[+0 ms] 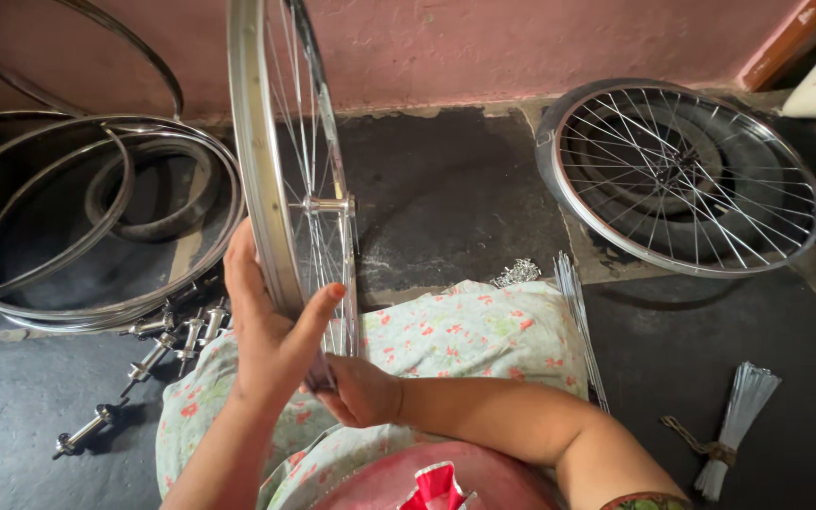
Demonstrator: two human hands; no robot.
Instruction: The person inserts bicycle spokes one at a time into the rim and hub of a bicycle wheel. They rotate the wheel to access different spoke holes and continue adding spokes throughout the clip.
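A spoked bicycle wheel (pixel 266 179) stands upright on edge in front of me, its silver rim seen almost side-on with the hub (pixel 325 204) in the middle. My left hand (pixel 271 326) grips the rim's lower part, thumb stretched across the spokes. My right hand (pixel 359 389) is closed at the bottom of the wheel, partly hidden behind the left hand, holding a small dark tool or spoke end that I cannot make out. The wheel rests over my lap, covered with floral cloth (pixel 465 331).
Bare rims and a tyre (pixel 96 217) are stacked at the left. Several hub axles (pixel 158 340) lie on the floor beside them. A finished spoked wheel (pixel 682 175) lies flat at the right. Loose spokes (pixel 578 312), spoke nipples (pixel 518 273) and a tied spoke bundle (pixel 734 425) lie nearby.
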